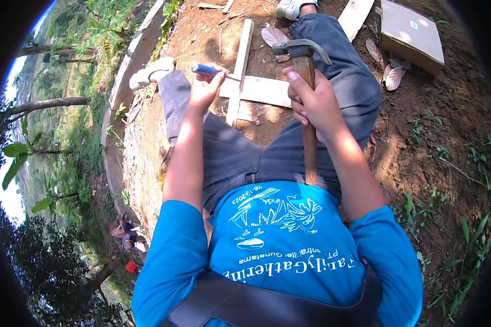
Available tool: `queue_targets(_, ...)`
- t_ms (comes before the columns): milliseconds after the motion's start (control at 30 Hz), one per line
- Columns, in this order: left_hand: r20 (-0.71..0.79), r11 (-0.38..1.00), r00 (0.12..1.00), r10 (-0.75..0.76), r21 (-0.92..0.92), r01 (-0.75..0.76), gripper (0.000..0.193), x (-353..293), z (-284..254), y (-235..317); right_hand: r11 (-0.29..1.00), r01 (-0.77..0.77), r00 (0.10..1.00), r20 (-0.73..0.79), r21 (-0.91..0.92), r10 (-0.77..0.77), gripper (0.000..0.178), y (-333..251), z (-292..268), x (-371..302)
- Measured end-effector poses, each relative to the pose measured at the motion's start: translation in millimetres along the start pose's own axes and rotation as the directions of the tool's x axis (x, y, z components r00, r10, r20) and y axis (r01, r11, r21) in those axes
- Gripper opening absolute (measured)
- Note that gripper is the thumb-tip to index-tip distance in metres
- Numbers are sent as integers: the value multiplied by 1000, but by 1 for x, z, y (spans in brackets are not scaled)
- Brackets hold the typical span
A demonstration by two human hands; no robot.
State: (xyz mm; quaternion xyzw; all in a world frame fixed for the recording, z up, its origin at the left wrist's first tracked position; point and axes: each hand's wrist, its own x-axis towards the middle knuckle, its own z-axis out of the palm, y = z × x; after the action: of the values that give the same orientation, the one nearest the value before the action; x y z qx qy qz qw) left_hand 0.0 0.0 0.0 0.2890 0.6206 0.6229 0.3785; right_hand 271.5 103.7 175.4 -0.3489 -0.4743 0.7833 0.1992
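Blue tool [204, 70] lies across toward the strip [247, 46]; hammer [305, 68] is off to the right

The left hand [205, 91] grips the blue tool, fingers curled round it, its long axis running left to right with the butt facing left and the thin shaft reaching right over the strip. Whether the tip touches wood, I cannot tell. The strip runs near to far between the legs, crossing a wider board [270, 91] that runs left to right on the ground. The left hand is the nearer to the strip, just to its left.

The right hand [316, 101] is wrapped round the hammer's handle, right of the strip, near the board's right end. The handle runs near to far, head at the far end, striking face to the left, claw to the right. The tool's butt thus faces away from the hammer.
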Motion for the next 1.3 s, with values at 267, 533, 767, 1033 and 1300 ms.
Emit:
queue_targets(267,251,936,964,83,312,-162,14,15,28,27,1000,10,1000,22,-20,-10,29,3,0,4)
queue_targets(533,307,907,944,121,353,-231,14,10,35,24,1000,-4,1000,12,-5,4,29,4,-1,-3)
queue_targets(767,381,850,921,84,455,-266,14,21,37,10,999,4,1000,13,-37,-4,27,5,-5,-2)
queue_targets(1033,428,806,902,60,513,-297,21,23,42,17,798,566,815,-6,-207,-579,29,-54,8,-23)
queue_targets(1300,431,674,902,39,655,-342,20,31,55,31,799,332,913,-42,-502,-405,22,7,10,23)
